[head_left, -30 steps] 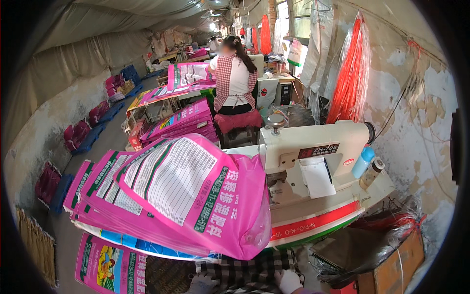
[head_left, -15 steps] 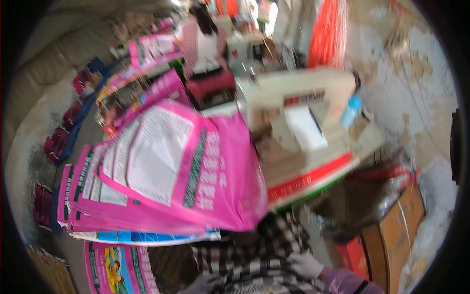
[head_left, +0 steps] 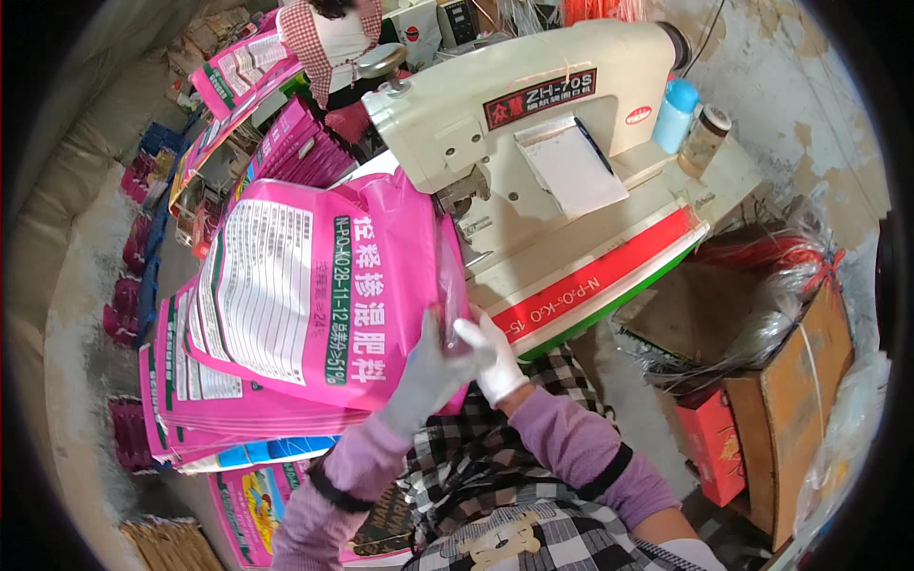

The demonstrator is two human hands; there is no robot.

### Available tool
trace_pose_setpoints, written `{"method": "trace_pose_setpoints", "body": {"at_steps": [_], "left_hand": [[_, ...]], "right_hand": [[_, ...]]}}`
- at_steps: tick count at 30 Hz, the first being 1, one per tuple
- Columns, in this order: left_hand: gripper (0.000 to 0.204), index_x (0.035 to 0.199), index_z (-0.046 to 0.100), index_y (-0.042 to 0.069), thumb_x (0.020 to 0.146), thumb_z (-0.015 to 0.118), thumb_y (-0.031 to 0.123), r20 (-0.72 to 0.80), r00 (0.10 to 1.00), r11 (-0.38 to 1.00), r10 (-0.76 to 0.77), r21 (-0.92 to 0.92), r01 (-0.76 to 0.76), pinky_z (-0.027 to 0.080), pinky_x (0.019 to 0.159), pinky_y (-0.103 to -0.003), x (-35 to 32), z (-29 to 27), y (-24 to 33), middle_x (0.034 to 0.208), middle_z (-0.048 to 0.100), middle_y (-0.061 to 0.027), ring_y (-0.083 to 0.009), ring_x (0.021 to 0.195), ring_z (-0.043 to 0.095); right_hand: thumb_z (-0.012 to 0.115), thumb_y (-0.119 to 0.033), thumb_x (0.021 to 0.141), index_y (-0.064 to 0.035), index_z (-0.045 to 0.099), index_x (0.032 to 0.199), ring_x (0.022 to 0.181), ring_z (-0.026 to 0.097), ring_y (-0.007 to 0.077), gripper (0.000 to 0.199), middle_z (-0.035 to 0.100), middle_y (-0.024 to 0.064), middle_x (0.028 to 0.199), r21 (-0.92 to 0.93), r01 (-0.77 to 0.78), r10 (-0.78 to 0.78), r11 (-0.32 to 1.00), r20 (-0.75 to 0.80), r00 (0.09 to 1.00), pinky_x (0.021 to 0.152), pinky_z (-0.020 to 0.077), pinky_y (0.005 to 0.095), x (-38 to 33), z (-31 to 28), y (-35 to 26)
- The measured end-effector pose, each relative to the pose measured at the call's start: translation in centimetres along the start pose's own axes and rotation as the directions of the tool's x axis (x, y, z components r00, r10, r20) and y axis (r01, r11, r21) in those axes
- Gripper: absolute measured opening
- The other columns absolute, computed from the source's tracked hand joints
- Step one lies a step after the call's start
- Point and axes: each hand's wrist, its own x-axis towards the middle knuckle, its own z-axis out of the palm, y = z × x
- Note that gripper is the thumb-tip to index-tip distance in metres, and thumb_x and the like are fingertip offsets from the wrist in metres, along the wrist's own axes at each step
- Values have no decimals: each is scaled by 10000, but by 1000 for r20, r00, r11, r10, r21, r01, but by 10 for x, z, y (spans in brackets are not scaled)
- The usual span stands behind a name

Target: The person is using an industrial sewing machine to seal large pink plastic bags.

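Observation:
A pink woven sack [head_left: 386, 243] with a white printed panel lies on top of a stack of similar flat pink sacks [head_left: 176, 419]. Clear plastic liner [head_left: 451, 285] shows along its right-hand edge. My left hand [head_left: 426, 376], in a grey-white glove, is closed on the lower right corner of the top sack. My right hand [head_left: 497, 360], in a white glove, meets it there, its fingers bent on the same edge; the exact pinch is partly hidden. Just beyond the sack's edge stands a cream industrial sewing machine [head_left: 533, 124], its needle area close to the sack.
On the machine's table are a pad of white paper [head_left: 571, 171], a blue bottle [head_left: 675, 116] and a lidded jar [head_left: 705, 143]. A cardboard box [head_left: 795, 409] and a red box [head_left: 712, 447] stand at lower right. Another person [head_left: 333, 48] sits at the far side.
Both hands have risen from my lap to the sack's right edge. My view has shifted, and the blur has cleared.

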Motion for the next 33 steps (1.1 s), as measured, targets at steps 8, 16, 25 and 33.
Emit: {"method": "trace_pose_setpoints", "body": {"at_steps": [8,16,25,33], "left_hand": [[237,1028,609,21,819,713,-26,323,919,893,-226,-308,328,507,761,-237,-6,-19,61,952,606,2,-64,889,605],[107,798,646,102,760,648,202,613,423,16,667,556,-831,496,596,-368,64,-6,66,757,619,-68,-242,660,635],[147,974,583,40,887,546,153,635,753,210,-173,771,-601,493,530,-394,-18,7,63,689,643,-86,-267,627,671],[213,1006,693,120,826,640,222,885,385,209,-260,441,-873,546,664,-425,58,-25,96,817,687,-85,-316,760,686]], "right_hand": [[488,-104,848,11,445,1366,923,634,420,532,633,294,965,-780,216,-249,587,80,965,805,499,442,40,-49,-14],[484,-17,822,45,560,1175,856,667,298,366,674,193,968,-652,79,-38,754,77,996,793,512,358,-62,-14,-30],[500,-275,918,-17,454,1361,729,653,417,515,652,242,756,-976,135,-35,173,131,991,668,510,509,0,4,-84],[540,-161,846,4,184,1521,572,675,339,781,680,157,675,-968,97,-83,-232,119,989,518,530,481,27,8,-45]]}}
